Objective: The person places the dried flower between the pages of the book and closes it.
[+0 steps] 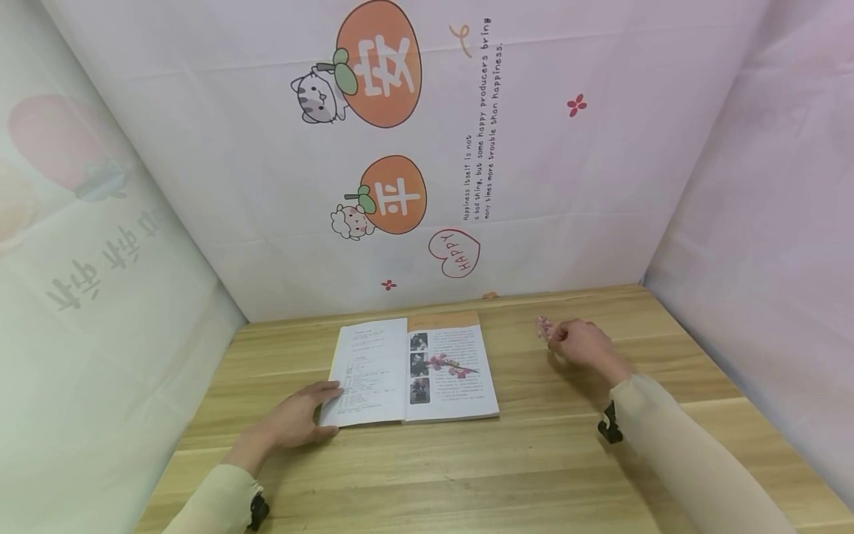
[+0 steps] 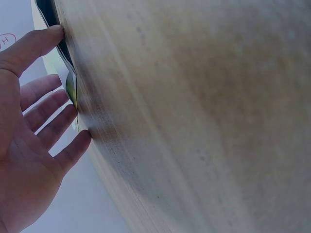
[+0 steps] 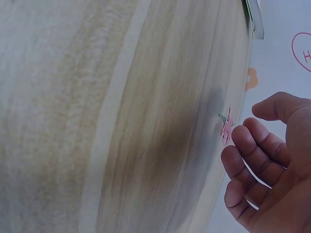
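Observation:
An open book point(image 1: 370, 371) lies on the wooden table, with text on both pages and dark photos on the right one. Across that right page is a sprig of pink flowers point(image 1: 455, 365). My left hand point(image 1: 296, 419) rests at the book's left edge, thumb by the near corner and fingers extended along the side. To the right of the book, my right hand point(image 1: 587, 345) is beside a small pink flower piece point(image 1: 543, 327). In the right wrist view this flower piece point(image 3: 227, 127) shows just beyond the fingertips, with the thumb apart from the loosely bent fingers.
The wooden table point(image 1: 427, 475) meets a printed cloth backdrop point(image 1: 547, 178) behind the book. Cloth walls also stand on the left point(image 1: 100, 245) and right point(image 1: 767, 245). Black straps sit at both wrists.

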Demonstrator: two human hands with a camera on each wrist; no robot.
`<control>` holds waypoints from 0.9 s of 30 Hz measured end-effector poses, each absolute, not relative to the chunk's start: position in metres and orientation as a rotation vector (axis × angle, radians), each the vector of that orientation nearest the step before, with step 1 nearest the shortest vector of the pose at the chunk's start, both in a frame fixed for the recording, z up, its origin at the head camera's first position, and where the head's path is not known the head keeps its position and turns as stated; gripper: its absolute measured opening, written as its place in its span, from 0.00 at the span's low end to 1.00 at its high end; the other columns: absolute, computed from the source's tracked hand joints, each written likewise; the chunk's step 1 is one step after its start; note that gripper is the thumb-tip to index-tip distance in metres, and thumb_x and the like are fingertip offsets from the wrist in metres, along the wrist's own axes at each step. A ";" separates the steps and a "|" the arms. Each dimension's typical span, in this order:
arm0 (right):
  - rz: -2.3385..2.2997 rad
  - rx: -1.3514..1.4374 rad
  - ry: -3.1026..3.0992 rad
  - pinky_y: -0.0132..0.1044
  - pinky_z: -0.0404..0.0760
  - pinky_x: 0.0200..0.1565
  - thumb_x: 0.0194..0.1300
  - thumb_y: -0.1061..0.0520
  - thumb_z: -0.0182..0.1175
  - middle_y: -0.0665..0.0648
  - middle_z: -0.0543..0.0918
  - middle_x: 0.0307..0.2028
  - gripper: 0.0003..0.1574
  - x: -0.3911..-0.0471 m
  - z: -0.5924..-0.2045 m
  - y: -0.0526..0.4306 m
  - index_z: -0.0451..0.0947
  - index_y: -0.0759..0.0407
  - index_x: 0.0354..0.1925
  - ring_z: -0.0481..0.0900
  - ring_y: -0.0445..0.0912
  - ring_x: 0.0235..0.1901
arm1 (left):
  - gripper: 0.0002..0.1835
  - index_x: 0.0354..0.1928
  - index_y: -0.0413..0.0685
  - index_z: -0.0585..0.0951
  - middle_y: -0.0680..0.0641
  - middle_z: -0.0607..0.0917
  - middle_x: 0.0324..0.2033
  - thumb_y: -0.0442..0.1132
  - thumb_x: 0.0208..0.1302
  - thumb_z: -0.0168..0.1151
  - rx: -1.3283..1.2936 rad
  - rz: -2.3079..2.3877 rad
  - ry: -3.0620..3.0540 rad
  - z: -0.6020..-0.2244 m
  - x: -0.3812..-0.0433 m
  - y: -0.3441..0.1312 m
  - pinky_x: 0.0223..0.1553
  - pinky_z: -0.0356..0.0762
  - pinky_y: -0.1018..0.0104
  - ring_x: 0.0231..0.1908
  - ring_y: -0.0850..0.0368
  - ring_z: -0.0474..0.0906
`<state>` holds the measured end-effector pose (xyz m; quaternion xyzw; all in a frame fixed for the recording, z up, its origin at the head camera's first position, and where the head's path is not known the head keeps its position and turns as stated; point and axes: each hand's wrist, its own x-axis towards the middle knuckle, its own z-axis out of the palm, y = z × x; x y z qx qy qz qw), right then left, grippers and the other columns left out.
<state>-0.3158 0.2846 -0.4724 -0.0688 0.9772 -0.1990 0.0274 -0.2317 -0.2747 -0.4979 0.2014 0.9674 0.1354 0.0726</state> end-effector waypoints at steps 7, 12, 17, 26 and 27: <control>-0.603 -0.214 3.002 0.41 0.79 0.32 0.66 0.51 0.56 0.55 0.87 0.37 0.11 -0.316 -0.471 0.283 0.83 0.54 0.38 0.79 0.47 0.32 | 0.40 0.70 0.49 0.72 0.46 0.68 0.73 0.54 0.58 0.72 0.596 0.406 2.905 -0.498 -0.232 -0.275 0.72 0.66 0.45 0.72 0.41 0.65; -0.565 -0.217 3.013 0.38 0.74 0.29 0.66 0.51 0.55 0.53 0.85 0.32 0.11 -0.316 -0.472 0.283 0.81 0.54 0.34 0.75 0.46 0.28 | 0.40 0.70 0.50 0.72 0.46 0.68 0.73 0.54 0.58 0.72 0.590 0.408 2.905 -0.497 -0.232 -0.274 0.72 0.66 0.45 0.72 0.41 0.65; -0.539 -0.227 3.005 0.36 0.71 0.27 0.67 0.51 0.55 0.52 0.83 0.29 0.11 -0.318 -0.475 0.284 0.80 0.54 0.33 0.73 0.46 0.26 | 0.40 0.70 0.49 0.72 0.45 0.69 0.73 0.54 0.58 0.72 0.610 0.388 2.910 -0.497 -0.232 -0.275 0.71 0.67 0.44 0.71 0.40 0.65; -0.534 -0.242 2.974 0.41 0.78 0.30 0.67 0.51 0.57 0.55 0.87 0.35 0.12 -0.318 -0.473 0.286 0.83 0.57 0.37 0.78 0.46 0.29 | 0.40 0.70 0.49 0.72 0.45 0.69 0.73 0.54 0.58 0.72 0.607 0.369 2.913 -0.497 -0.232 -0.275 0.71 0.67 0.44 0.71 0.40 0.65; -0.530 -0.241 2.973 0.42 0.79 0.31 0.67 0.51 0.57 0.55 0.87 0.35 0.12 -0.318 -0.473 0.286 0.84 0.57 0.37 0.78 0.47 0.30 | 0.40 0.70 0.49 0.72 0.45 0.69 0.73 0.54 0.58 0.72 0.608 0.369 2.913 -0.497 -0.232 -0.275 0.71 0.67 0.44 0.71 0.40 0.65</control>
